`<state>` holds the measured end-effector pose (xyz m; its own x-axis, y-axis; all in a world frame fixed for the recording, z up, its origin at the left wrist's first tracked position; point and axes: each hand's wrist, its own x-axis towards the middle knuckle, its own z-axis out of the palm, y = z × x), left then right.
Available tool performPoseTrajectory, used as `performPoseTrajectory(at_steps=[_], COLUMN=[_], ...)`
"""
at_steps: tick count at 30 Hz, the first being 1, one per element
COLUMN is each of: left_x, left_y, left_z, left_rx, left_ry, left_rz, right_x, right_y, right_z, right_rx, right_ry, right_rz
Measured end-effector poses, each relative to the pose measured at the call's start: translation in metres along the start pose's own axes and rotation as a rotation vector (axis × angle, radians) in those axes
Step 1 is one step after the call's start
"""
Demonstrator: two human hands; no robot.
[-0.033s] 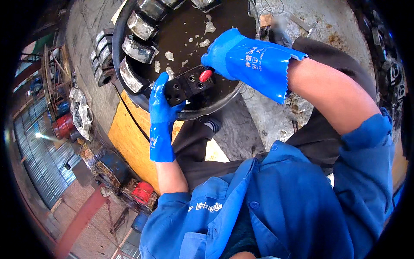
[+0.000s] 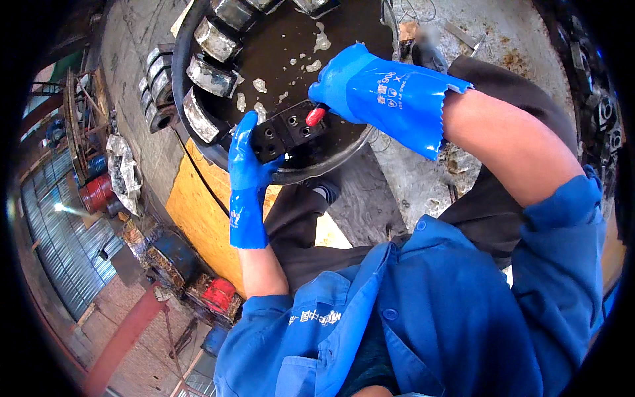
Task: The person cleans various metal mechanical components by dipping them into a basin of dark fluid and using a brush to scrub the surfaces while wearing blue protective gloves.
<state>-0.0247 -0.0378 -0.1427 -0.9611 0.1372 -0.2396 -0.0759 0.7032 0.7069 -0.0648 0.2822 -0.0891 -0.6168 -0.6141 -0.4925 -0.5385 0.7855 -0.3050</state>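
Note:
Wearing a long blue rubber glove, my left hand [image 2: 249, 157] grips the near-left end of a dark metal block [image 2: 282, 133] with several round holes in its top. The block is held over the near side of a round black tub [image 2: 180, 76] of dark liquid. My right hand [image 2: 340, 83], in a matching glove, is closed around a tool at the block's far-right end. Only the tool's red end [image 2: 316, 117] shows below the fingers; its kind is hidden. White foam [image 2: 321, 38] floats on the dark liquid.
Several curved metal pieces [image 2: 213, 76] line the tub's left inner wall. More curved parts [image 2: 159, 86] stand outside it. A yellow board [image 2: 198, 205] lies near left, beside my leg. Dark metal parts [image 2: 585, 86] are piled at far right; red and blue drums [image 2: 97, 193] stand left.

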Motion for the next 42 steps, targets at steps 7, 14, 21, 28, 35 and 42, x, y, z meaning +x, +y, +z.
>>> performPoseTrajectory(at_steps=[7,14,21,28,35,42], left_x=[-0.002,0.001,0.006,0.009,-0.005,-0.003], left_y=[-0.008,0.014,0.061,0.043,0.023,-0.003], left_z=[-0.006,0.003,-0.005,-0.002,0.0,-0.008], left_rx=[0.305,-0.641,-0.907,-0.984,-0.851,0.184], left_ry=[0.022,-0.014,0.084,0.1,0.004,0.006], left_rz=[0.28,-0.271,-0.628,-0.662,-0.317,0.227], right_x=[0.006,-0.006,-0.001,0.001,0.006,0.007], right_y=[0.005,0.001,-0.004,-0.009,0.011,0.014], right_z=[0.01,0.022,0.035,0.028,0.027,0.035], right_rx=[0.172,0.529,0.496,0.499,0.509,0.315], right_ry=[0.234,0.748,0.699,0.672,0.876,0.739], right_rz=[-0.018,-0.325,-0.523,-0.611,-0.425,-0.294])
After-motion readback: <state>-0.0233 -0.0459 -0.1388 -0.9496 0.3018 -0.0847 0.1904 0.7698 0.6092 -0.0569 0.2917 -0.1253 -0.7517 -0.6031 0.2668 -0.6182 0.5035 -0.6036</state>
